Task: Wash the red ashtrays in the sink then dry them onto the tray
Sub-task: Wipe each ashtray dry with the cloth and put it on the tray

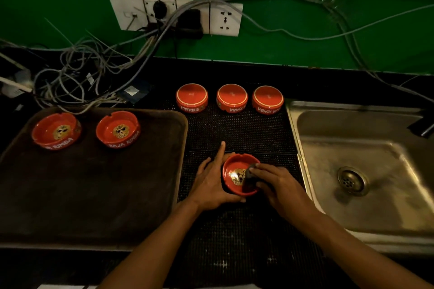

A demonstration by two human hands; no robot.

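Red ashtray (237,175) was steadied upright by the left hand (211,183); the right hand (273,182) pressed a dark cloth (249,180) inside, best wiped round to the rim.

left hand (210,183) steadies ashtray (236,171) | right hand (273,182) presses dark cloth (249,182) inside

Counter layout: dark counter (234,73), tray left, mat centre, sink right.
Brown tray (94,195) is sitting on the counter's left side, black mesh mat (234,129) lying just beside it, steel sink (366,171) sitting at the right. Tangled cables (70,82) are lying at the back left. Three upside-down red ashtrays (231,98) are standing in a row on the mat (far edge).
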